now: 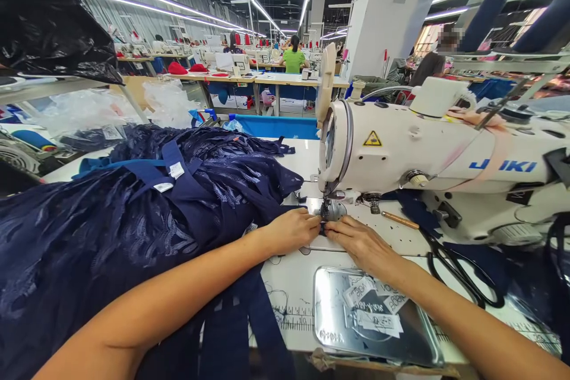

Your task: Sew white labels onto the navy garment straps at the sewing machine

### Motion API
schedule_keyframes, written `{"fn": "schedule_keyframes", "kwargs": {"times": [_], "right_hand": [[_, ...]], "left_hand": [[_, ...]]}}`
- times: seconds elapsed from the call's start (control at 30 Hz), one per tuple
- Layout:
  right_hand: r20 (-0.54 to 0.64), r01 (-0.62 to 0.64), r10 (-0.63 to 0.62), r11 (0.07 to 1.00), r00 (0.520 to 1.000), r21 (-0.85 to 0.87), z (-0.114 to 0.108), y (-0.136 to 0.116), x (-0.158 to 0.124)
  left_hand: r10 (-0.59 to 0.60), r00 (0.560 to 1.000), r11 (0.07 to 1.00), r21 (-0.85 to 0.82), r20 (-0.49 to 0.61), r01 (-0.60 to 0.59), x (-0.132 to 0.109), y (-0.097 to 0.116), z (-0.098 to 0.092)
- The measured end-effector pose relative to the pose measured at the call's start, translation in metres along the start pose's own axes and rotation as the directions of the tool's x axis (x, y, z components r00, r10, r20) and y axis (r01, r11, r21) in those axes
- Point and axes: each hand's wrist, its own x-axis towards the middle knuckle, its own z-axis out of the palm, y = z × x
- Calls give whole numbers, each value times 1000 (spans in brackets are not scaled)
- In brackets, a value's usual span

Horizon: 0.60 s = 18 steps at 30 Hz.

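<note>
A white sewing machine (383, 142) stands on the right, its presser foot (327, 209) over the metal needle plate (341, 208). Just left of the foot, my left hand (296, 230) is closed on a navy fabric strip (291, 209). From the front right, my right hand (358, 242) has its fingers together and pinched at the fabric's edge close under the needle. Their fingertips almost meet and hide most of the piece there. Beside my left arm lies a large heap of navy lace garments (178, 214) with white labels (176, 170).
A metal tray (329, 309) with loose printed labels (378, 322) sits in front of my right hand. Black scissors (465, 273) and a wooden-handled tool (399, 219) lie to the right. A printed ruler (294, 319) runs along the table front. Other people work farther back.
</note>
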Motion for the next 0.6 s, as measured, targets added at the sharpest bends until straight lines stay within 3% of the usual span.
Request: {"fn": "schedule_keyframes", "kwargs": {"times": [0.3,0.6], "right_hand": [[-12,-29,28,997,1000,-76,0,17,5],[-48,-48,42,990,998,-130,5,23,5]], "left_hand": [[-111,994,993,33,-14,111,9,-11,4],[-87,996,993,75,-4,87,14,-18,6]]}}
